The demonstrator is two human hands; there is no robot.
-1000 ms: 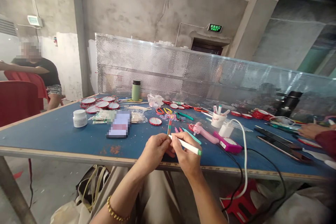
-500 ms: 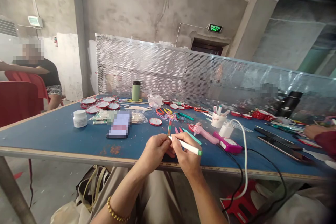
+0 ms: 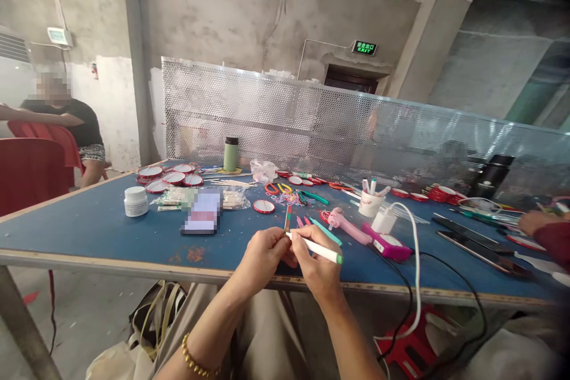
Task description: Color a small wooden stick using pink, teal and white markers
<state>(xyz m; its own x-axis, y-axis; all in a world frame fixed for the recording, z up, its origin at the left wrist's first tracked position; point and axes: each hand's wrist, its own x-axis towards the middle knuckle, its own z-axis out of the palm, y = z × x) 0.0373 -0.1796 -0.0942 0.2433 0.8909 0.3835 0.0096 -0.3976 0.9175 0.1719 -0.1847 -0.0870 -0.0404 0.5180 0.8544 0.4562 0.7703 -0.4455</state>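
Observation:
Near the table's front edge my left hand [image 3: 266,255] is closed on a thin stick [image 3: 288,219] with green and red-orange colouring, which points up and away from me. My right hand [image 3: 318,267] grips a white marker [image 3: 318,249] with a green end, its tip touching or nearly touching the stick beside my left fingers. Behind the hands lie a teal marker [image 3: 326,231], pink pens [image 3: 300,222] and a small red-rimmed disc [image 3: 263,206]. The lower part of the stick is hidden by my fingers.
On the blue table [image 3: 84,231] are a white jar [image 3: 136,202], a phone [image 3: 202,212], a green bottle [image 3: 231,154], pliers [image 3: 314,197], a pink glue gun [image 3: 350,227], a purple device [image 3: 386,243] with cables and a paper cup [image 3: 369,203]. Another person's hand [image 3: 532,222] is at right.
My hands, the stick and the marker have barely moved. The other person's hand at the far right has shifted slightly, and the seated person's head at left has moved a little left.

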